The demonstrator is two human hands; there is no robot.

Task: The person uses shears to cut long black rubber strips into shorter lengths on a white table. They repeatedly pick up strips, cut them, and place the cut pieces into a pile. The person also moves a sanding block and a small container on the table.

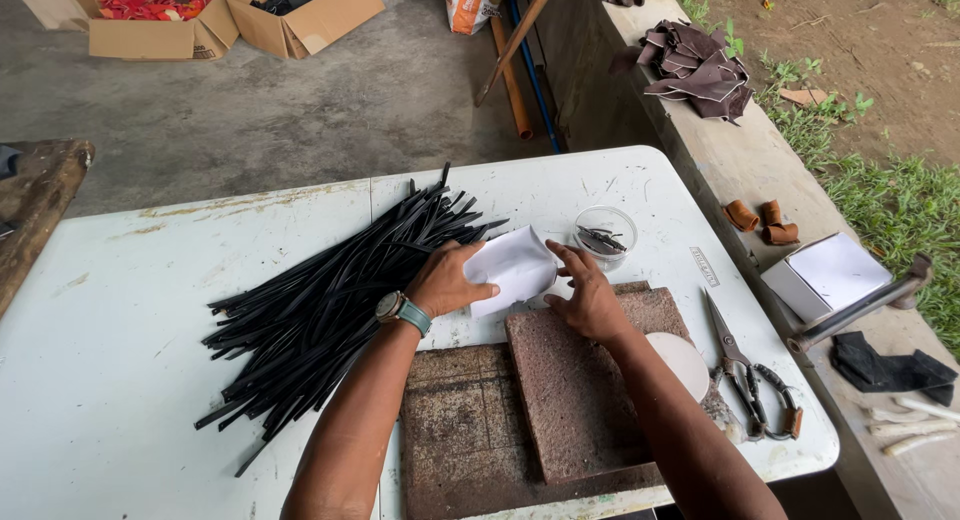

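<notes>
My left hand (447,278), with a watch on its wrist, grips one side of a white sheet of paper (515,268) just above the white table (120,310). My right hand (585,292) touches the paper's other edge with spread fingers. Left of my hands lies a big pile of thin black strips (330,305). Just behind the paper stands a small clear round container (606,232) with dark bits inside. Below my hands lie two flat reddish-brown stone slabs (570,380).
Scissors (745,375) lie at the table's right edge, beside a white disc (682,362). A concrete ledge on the right holds a white box (825,275), brown rolls (760,220) and dark scraps (700,70). Cardboard boxes (150,35) sit on the floor behind.
</notes>
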